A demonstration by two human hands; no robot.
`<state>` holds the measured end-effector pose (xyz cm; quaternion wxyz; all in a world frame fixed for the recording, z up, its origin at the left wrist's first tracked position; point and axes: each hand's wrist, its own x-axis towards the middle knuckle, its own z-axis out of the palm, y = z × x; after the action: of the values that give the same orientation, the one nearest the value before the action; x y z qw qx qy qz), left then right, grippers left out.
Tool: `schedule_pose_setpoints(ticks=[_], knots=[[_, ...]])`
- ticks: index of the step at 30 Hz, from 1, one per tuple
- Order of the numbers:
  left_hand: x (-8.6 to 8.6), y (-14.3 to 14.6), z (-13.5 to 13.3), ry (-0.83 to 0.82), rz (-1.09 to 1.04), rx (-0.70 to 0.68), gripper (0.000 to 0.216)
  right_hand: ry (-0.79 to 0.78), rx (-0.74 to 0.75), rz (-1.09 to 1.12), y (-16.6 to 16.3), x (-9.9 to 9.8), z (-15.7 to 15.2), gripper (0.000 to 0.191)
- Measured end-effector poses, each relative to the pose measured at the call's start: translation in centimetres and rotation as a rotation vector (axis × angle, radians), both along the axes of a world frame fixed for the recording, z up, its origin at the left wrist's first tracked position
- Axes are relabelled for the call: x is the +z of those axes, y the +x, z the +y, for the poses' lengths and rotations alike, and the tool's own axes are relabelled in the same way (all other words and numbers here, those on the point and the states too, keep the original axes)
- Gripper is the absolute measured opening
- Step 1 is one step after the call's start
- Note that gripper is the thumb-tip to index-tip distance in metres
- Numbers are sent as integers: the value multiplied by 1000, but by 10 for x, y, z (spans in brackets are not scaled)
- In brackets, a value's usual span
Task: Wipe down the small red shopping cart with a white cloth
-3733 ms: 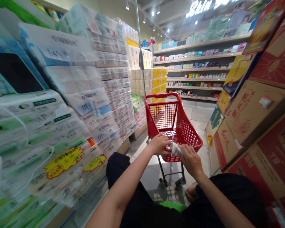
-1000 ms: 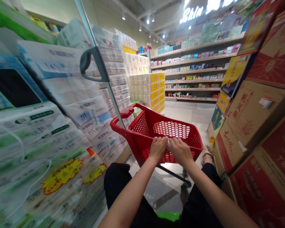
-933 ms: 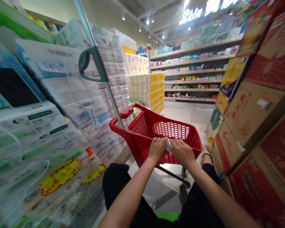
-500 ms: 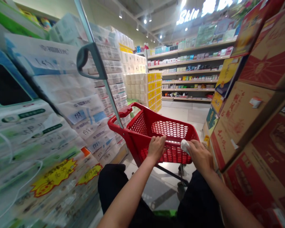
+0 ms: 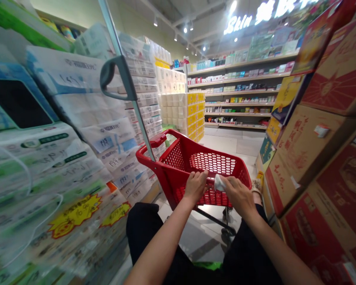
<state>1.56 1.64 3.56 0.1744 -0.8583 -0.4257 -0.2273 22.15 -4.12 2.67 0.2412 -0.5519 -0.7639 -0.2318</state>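
A red plastic shopping cart [image 5: 178, 174] with a perforated basket stands sideways in front of me. My left hand [image 5: 195, 186] is closed over the near top rim of the basket, its fingers curled to the inner side. Pinched in my right hand [image 5: 239, 194] is a crumpled white cloth [image 5: 220, 183], which lies against the same rim just right of my left hand. Whether it is fabric or paper I cannot tell. From the cart's handle end rises a metal pole with a grey loop grip [image 5: 118, 78].
Wrapped tissue packs [image 5: 103, 103] are stacked high on the left, with yellow price tags [image 5: 75, 215]. Cardboard cartons [image 5: 311, 146] wall the right side. Behind the cart are yellow-and-white packs [image 5: 182, 114] and shelves of small goods [image 5: 237, 91]. My knees flank the cart's near side.
My right hand has slid left along the rim with the white cloth, closer to my left hand. My left hand keeps its hold. The view has shifted slightly.
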Motion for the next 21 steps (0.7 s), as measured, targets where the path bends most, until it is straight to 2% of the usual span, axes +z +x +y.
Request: schedule_pose_setpoints(ticks=[3,6,8,10,14,16,18,21], knots=[[-1,1,-2,-6,-20,-2,54,32,-48,74,44,-12,-9,41],[-2,7,-4,-13,-33,-2,57,55,-86,136,64,-18,-10,37],[-3,11,-5,-14,-40,1,59,69,-126,147,54,-16,-8,36],[-4,16,-7,-8,-41,6,56,65,-145,126,28,-10,-4,35],[-6,20,-8,39,-2,10,40,14,-60,34,-40,6,6,37],[-6,17,-8,60,21,18,37,21,-21,20,-58,10,9,36],[-5,13,-7,67,32,28,37,34,18,9,-56,10,8,39],[-3,5,-7,61,20,31,43,34,24,3,-21,3,1,45]])
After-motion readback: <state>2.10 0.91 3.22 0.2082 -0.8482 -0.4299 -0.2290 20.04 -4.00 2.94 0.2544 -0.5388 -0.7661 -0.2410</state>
